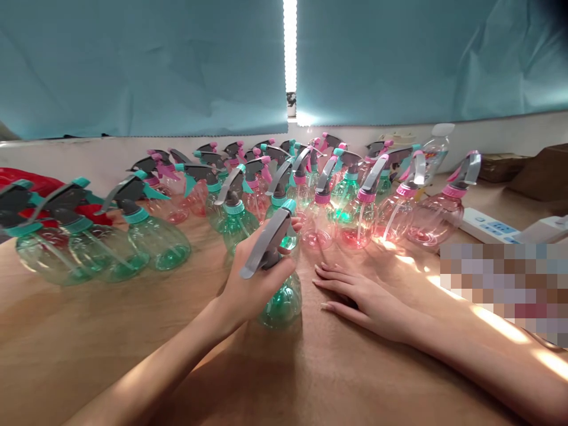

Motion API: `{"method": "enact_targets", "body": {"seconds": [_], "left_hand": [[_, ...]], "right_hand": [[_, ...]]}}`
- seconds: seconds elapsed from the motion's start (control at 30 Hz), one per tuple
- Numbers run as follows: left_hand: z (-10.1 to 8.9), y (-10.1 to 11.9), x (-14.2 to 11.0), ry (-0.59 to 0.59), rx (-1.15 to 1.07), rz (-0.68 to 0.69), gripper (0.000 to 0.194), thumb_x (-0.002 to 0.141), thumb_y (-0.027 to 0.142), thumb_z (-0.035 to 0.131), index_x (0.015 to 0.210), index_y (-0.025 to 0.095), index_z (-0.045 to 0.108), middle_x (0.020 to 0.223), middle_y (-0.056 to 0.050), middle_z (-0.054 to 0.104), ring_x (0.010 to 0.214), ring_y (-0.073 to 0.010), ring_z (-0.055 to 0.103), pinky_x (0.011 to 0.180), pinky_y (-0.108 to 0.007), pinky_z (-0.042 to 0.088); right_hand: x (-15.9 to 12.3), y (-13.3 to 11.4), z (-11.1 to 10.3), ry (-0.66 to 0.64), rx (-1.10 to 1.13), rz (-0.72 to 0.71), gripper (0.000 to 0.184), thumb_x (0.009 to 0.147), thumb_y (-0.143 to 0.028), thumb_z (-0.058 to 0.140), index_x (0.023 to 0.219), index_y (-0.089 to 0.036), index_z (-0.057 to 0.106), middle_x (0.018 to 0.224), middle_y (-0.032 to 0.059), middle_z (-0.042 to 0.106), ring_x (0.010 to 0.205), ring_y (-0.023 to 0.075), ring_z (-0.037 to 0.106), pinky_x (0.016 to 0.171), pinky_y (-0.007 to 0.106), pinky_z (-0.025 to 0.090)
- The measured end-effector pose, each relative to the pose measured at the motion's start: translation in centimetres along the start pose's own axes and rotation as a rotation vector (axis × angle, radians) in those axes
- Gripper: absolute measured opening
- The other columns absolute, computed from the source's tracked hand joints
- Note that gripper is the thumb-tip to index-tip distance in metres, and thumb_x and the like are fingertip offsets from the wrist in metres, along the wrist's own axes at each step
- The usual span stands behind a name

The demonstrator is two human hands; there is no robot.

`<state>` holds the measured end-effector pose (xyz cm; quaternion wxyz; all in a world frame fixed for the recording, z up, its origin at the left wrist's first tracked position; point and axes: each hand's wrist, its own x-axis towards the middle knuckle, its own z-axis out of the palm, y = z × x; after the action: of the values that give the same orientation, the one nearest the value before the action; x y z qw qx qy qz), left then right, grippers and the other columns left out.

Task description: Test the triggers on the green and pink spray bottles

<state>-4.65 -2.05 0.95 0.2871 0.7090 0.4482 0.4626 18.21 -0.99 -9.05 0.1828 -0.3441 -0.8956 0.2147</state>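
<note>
Bottles (318,223) crowd behind green sprayer (283,305) clasped by left hand (254,273); right hand (364,296) lies flat.

Head view (forward, down) over tabletop (328,367)

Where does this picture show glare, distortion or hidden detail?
Head view: the bright vertical strip is blown out to white; head view: bright streaks cross the right side; head view: outer spray bottles lean outward, likely wide-angle distortion; head view: a pixelated block hides detail.

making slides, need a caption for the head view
Left hand grips a green spray bottle; right hand rests on the table.
</note>
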Motion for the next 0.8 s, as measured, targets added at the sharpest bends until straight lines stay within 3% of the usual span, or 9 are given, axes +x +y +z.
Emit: {"method": "enact_targets", "body": {"seconds": [0.17, 0.4, 0.8], "left_hand": [[-0.04, -0.03, -0.03, -0.016, -0.009, -0.007, 0.035, 0.072, 0.016, 0.051, 0.106, 0.019, 0.059, 0.077, 0.003, 0.055, 0.056, -0.0112, 0.042, 0.063, -0.030, 0.042], [-0.59, 0.15, -0.11, -0.041, -0.044, -0.042, 0.023, 0.069, 0.019, 0.053, 0.090, 0.021, 0.061, 0.084, 0.000, 0.060, 0.075, -0.0174, 0.055, 0.063, -0.029, 0.042], [-0.79, -0.04, 0.17, -0.064, -0.120, -0.011, 0.011, 0.069, 0.016, 0.054, 0.079, 0.019, 0.057, 0.078, 0.002, 0.055, 0.068, -0.0123, 0.048, 0.057, -0.025, 0.037]], "right_hand": [[0.02, 0.11, 0.05, -0.001, -0.006, -0.001, 0.050, 0.099, -0.047, 0.047, 0.141, -0.020, 0.052, 0.150, 0.0098, 0.045, 0.141, 0.0264, 0.038, 0.115, 0.049, 0.035], [-0.10, 0.26, 0.09, 0.020, 0.019, -0.012, 0.048, 0.098, -0.047, 0.049, 0.140, -0.024, 0.053, 0.149, 0.0086, 0.048, 0.140, 0.0272, 0.039, 0.114, 0.050, 0.036], [-0.06, 0.21, 0.05, 0.022, 0.033, -0.015, 0.048, 0.098, -0.047, 0.050, 0.140, -0.025, 0.052, 0.149, 0.0074, 0.048, 0.140, 0.0268, 0.040, 0.114, 0.049, 0.036]]}}
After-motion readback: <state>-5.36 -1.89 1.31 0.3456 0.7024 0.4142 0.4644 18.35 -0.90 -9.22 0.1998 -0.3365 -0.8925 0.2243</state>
